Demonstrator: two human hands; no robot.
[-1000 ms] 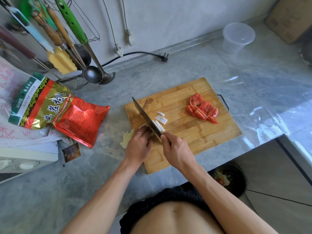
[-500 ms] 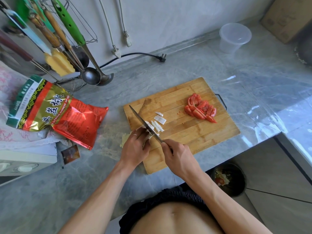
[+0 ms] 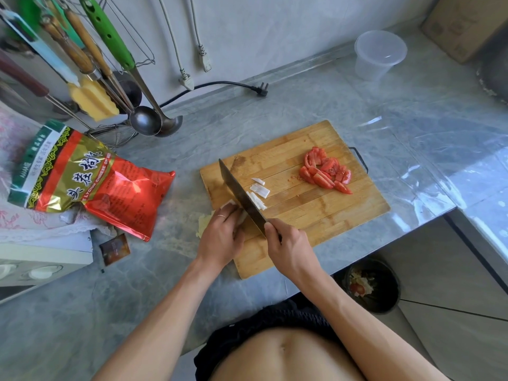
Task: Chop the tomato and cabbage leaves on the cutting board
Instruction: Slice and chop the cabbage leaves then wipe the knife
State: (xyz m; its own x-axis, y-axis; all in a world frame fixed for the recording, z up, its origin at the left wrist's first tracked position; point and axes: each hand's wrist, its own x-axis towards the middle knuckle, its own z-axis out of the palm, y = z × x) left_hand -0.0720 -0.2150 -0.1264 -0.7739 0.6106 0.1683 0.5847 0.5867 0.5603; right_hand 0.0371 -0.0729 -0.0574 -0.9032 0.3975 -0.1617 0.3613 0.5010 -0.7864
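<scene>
A wooden cutting board point(image 3: 316, 224) lies on the grey counter. Chopped tomato pieces point(image 3: 325, 170) are piled at its far right. Several white cabbage strips point(image 3: 259, 192) lie near the board's left part. My right hand point(image 3: 287, 243) grips the handle of a dark cleaver point(image 3: 239, 192), whose blade rests on the cabbage stem. My left hand point(image 3: 221, 233) holds down the cabbage leaf point(image 3: 203, 224) with curled fingers, just left of the blade. The leaf's pale green end hangs off the board's left edge and is mostly hidden under my hand.
A red and gold packet point(image 3: 90, 177) lies left of the board, a small sachet point(image 3: 114, 248) beside it. Ladles and utensils point(image 3: 145, 119) hang at the back left. A clear plastic tub point(image 3: 379, 55) stands far right. A black bin point(image 3: 372, 284) sits below the counter edge.
The cleaver has come down again a little further left along the cabbage, and more white strips lie on the board. My left hand has slid back slightly to the left.
</scene>
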